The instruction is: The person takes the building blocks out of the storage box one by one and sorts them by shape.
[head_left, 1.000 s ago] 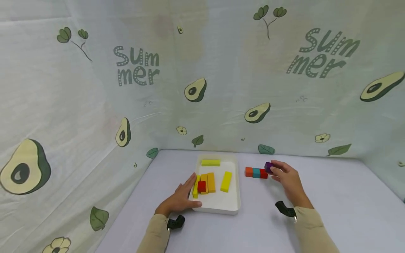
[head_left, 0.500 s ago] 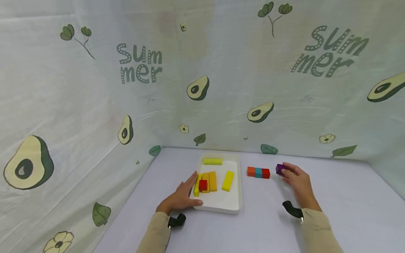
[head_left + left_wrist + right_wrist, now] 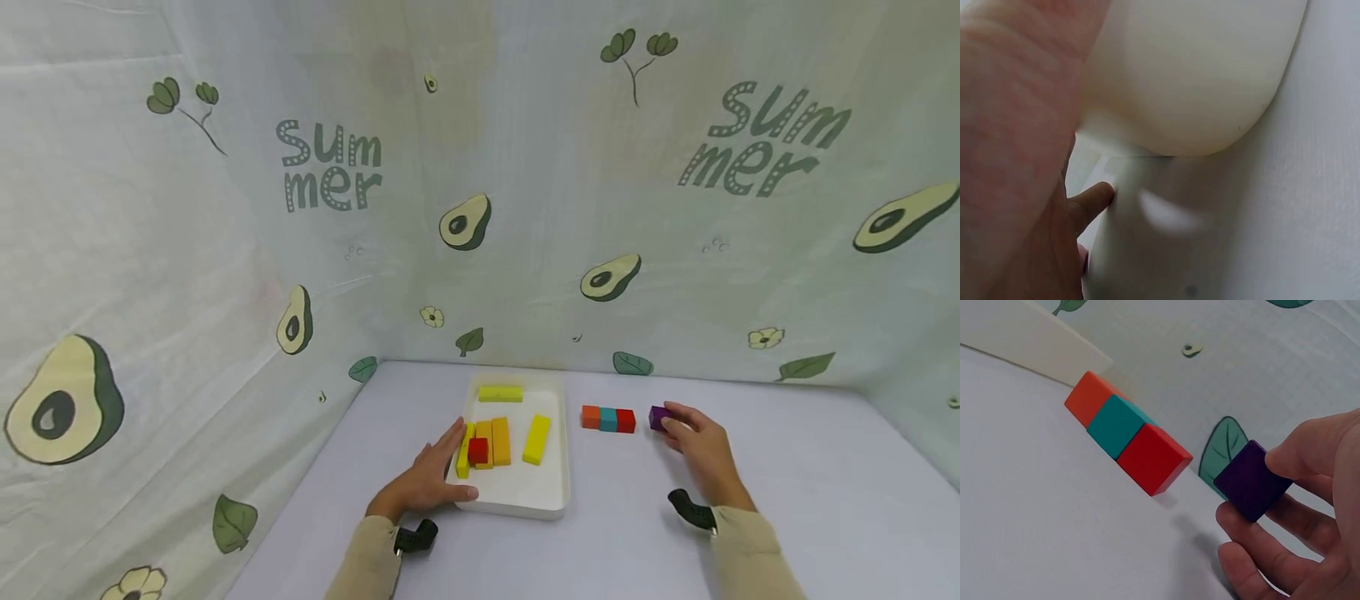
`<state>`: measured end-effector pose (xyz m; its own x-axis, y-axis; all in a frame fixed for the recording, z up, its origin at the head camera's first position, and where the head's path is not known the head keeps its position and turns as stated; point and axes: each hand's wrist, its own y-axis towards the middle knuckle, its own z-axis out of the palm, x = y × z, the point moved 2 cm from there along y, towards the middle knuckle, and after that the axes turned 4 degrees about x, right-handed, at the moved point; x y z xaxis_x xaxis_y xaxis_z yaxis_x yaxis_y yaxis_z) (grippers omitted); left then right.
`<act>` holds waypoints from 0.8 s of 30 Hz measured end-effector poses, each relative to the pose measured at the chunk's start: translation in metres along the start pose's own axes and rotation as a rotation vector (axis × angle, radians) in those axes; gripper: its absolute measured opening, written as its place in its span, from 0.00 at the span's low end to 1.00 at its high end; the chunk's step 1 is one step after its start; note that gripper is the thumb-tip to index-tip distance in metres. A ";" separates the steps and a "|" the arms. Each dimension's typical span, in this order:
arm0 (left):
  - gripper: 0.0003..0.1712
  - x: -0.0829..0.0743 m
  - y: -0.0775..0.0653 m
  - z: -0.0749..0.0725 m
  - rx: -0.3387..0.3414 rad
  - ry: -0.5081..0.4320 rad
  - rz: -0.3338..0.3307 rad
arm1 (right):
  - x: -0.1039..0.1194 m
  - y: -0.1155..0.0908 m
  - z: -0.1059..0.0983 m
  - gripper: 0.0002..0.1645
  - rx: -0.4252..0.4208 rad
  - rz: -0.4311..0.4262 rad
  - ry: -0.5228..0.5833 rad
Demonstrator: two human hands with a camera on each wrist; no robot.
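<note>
My right hand (image 3: 705, 450) pinches a purple cube (image 3: 1254, 481) between thumb and fingers, held just above the table. To its left sit an orange cube (image 3: 1089, 400), a teal cube (image 3: 1117, 427) and a red cube (image 3: 1154, 459), touching in a row on the table. There is a gap between the row and the purple cube. With fingers spread and straight, my left hand (image 3: 420, 483) rests against the left side and front corner of a white tray (image 3: 517, 497). The left wrist view shows the tray's outer wall (image 3: 1197, 81) close to the palm.
Inside the tray lie yellow blocks (image 3: 536, 440) and orange-yellow blocks (image 3: 502, 442). Another red cube (image 3: 477, 451) sits among them at the left. A printed cloth (image 3: 540, 208) hangs behind the white table (image 3: 585, 550).
My right hand has carried the purple cube to the right, away from the end of the cube row, and slightly down. The left hand keeps its place at the tray.
</note>
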<state>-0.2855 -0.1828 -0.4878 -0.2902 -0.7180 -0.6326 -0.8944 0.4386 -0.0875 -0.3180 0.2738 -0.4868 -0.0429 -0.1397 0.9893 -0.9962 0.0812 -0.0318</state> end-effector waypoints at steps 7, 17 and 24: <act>0.66 0.002 -0.005 0.002 0.010 0.008 -0.001 | -0.008 0.003 0.007 0.33 -0.013 -0.013 -0.044; 0.65 0.003 0.003 0.000 0.007 0.020 0.002 | -0.007 0.006 0.009 0.34 -0.037 -0.038 -0.048; 0.65 0.003 0.002 -0.002 0.000 0.035 0.000 | -0.008 0.007 0.014 0.34 -0.046 -0.071 -0.068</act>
<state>-0.2886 -0.1854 -0.4879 -0.3018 -0.7369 -0.6049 -0.8944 0.4385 -0.0880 -0.3252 0.2619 -0.4966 0.0206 -0.2132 0.9768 -0.9924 0.1140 0.0458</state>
